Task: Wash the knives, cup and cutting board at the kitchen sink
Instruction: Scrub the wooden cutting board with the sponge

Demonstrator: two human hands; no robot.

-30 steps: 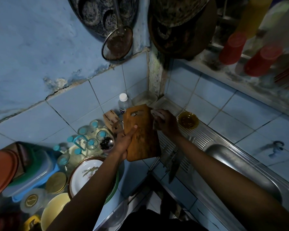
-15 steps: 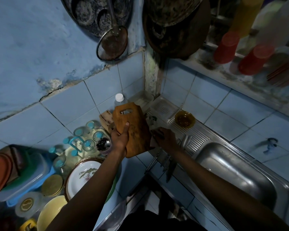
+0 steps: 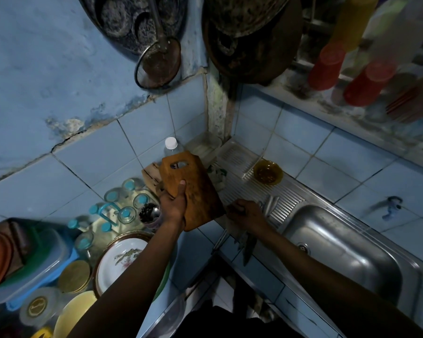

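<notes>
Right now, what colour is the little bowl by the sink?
Amber-brown and see-through; the little bowl shows best in the head view.

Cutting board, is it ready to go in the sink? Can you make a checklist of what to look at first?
1. Cutting board held firmly: ok, left hand grips its edge.
2. Board off the counter: ok, held tilted.
3. Sink has room: ok, nothing shows in the basin.
4. Knives out of the way: not ok, they lie at the counter edge under the right hand.
5. Right hand free: cannot tell, fingers curled, what they hold is unclear.
6. Water running: cannot tell.
</notes>
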